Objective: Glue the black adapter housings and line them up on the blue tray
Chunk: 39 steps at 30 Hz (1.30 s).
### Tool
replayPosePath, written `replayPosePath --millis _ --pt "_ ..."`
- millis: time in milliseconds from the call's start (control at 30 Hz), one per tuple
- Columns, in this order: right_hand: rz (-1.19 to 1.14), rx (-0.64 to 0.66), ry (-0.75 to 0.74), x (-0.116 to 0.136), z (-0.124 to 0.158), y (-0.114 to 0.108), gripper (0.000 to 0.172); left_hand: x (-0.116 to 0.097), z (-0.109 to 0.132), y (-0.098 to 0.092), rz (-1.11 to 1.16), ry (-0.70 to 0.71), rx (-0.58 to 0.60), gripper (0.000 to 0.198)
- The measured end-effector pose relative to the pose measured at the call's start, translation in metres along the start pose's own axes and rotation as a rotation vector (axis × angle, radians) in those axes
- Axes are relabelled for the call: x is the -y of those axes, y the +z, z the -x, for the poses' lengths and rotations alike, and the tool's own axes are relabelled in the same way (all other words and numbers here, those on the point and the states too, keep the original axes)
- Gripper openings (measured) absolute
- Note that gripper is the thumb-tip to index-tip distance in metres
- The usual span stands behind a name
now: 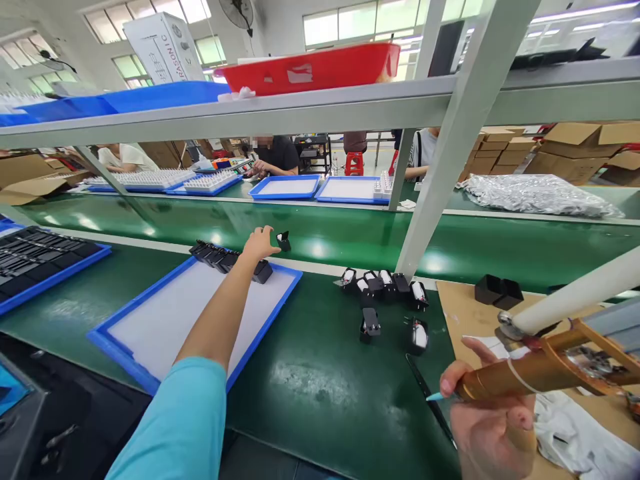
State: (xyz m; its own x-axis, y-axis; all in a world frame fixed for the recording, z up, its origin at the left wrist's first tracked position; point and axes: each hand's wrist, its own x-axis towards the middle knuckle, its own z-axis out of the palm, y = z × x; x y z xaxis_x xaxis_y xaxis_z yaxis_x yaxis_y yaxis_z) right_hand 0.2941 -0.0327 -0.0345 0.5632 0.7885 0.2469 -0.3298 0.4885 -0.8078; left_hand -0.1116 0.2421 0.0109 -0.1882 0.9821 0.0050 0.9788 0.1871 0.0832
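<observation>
My left hand (260, 244) reaches forward over the far edge of a blue-rimmed tray (165, 327). Its thumb and fingers are curved apart beside a small black plug housing (283, 241) on the green belt, with a narrow gap between them. A row of black housings (217, 257) stands along the tray's far end. In my right hand (493, 420) is a brown glue dispenser (520, 373) with a teal tip, pointing left. Several black housings with white parts inside (385, 283) lie on the green bench, left of the dispenser. A black pen-like tool (430, 400) rests below them.
A slanted white post (450, 147) and shelf edge (300, 113) cross the space ahead. At far left is a tray of black parts (45, 263). Cardboard (457, 320) bears two black boxes (497, 291) and a white cloth (575, 427). Across the belt, people sit working.
</observation>
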Motion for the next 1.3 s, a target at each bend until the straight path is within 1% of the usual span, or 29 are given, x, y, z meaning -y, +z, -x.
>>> replayPosePath --millis 33,67,100,200,233,333,433,500,533,600,633,667,700,767,833,867,900,967,1000,1067,1167,1233,1300 --pt "0.008 -0.007 0.007 0.0 0.0 0.0 0.045 -0.006 -0.014 -0.001 0.0 0.003 0.003 0.065" --pt "0.022 -0.02 0.017 0.0 0.0 0.001 0.047 -0.012 -0.025 -0.002 0.001 0.006 0.012 0.067" --pt "0.037 -0.037 0.026 -0.001 -0.001 0.002 0.048 -0.016 -0.035 -0.002 0.003 0.011 0.025 0.064" --pt "0.07 -0.08 0.033 -0.002 -0.002 0.006 0.051 -0.026 -0.051 -0.004 0.007 0.04 0.074 0.041" --pt "0.076 -0.086 0.029 -0.002 -0.003 0.008 0.052 -0.028 -0.053 -0.005 0.006 0.05 0.09 0.037" --pt "0.081 -0.086 0.007 -0.002 -0.003 0.009 0.056 -0.035 -0.054 -0.01 -0.004 0.068 0.119 0.035" --pt "0.071 -0.059 -0.009 -0.001 -0.001 0.008 0.053 -0.046 -0.043 -0.019 -0.003 0.103 0.09 0.032" --pt "0.051 -0.014 -0.013 0.001 0.0 0.007 0.049 -0.056 -0.022 -0.026 0.008 0.143 0.041 0.035" --pt "0.039 0.01 -0.018 0.002 0.001 0.006 0.047 -0.061 -0.006 -0.028 0.015 0.167 0.019 0.039" --pt "0.014 0.053 -0.033 0.004 0.001 0.006 0.044 -0.07 0.042 -0.031 0.035 0.251 -0.008 0.045" --pt "0.002 0.072 -0.04 0.005 0.002 0.007 0.042 -0.075 0.071 -0.03 0.051 0.324 -0.002 0.046" --pt "-0.01 0.091 -0.041 0.006 0.002 0.007 0.04 -0.079 0.103 -0.027 0.09 0.448 -0.01 0.045" --pt "-0.024 0.111 -0.043 0.007 0.002 0.007 0.038 -0.083 0.136 -0.023 0.148 0.546 0.002 0.044" --pt "-0.053 0.16 -0.045 0.008 0.002 0.007 0.034 -0.091 0.198 -0.007 0.261 0.657 0.052 0.037" --pt "-0.073 0.201 -0.062 0.007 0.003 0.007 0.031 -0.098 0.246 0.014 0.358 0.688 0.097 0.028" --pt "-0.077 0.212 -0.073 0.007 0.003 0.006 0.031 -0.101 0.264 0.025 0.407 0.672 0.108 0.025" --pt "-0.078 0.22 -0.083 0.006 0.002 0.006 0.032 -0.103 0.277 0.036 0.444 0.645 0.107 0.025" --pt "-0.079 0.229 -0.097 0.005 0.002 0.005 0.034 -0.106 0.295 0.053 0.486 0.595 0.074 0.033" --pt "-0.077 0.234 -0.103 0.004 0.002 0.005 0.035 -0.106 0.3 0.058 0.482 0.585 0.052 0.038" --pt "-0.069 0.238 -0.114 0.003 0.001 0.006 0.035 -0.103 0.307 0.063 0.459 0.607 0.021 0.045" --pt "-0.073 0.236 -0.124 0.003 0.001 0.006 0.034 -0.096 0.313 0.062 0.508 0.723 0.022 0.049" --pt "-0.087 0.236 -0.131 0.002 0.001 0.007 0.034 -0.094 0.316 0.06 0.554 0.85 0.042 0.047" --pt "-0.094 0.234 -0.136 0.001 0.001 0.007 0.033 -0.097 0.317 0.06 0.524 0.964 0.043 0.047"
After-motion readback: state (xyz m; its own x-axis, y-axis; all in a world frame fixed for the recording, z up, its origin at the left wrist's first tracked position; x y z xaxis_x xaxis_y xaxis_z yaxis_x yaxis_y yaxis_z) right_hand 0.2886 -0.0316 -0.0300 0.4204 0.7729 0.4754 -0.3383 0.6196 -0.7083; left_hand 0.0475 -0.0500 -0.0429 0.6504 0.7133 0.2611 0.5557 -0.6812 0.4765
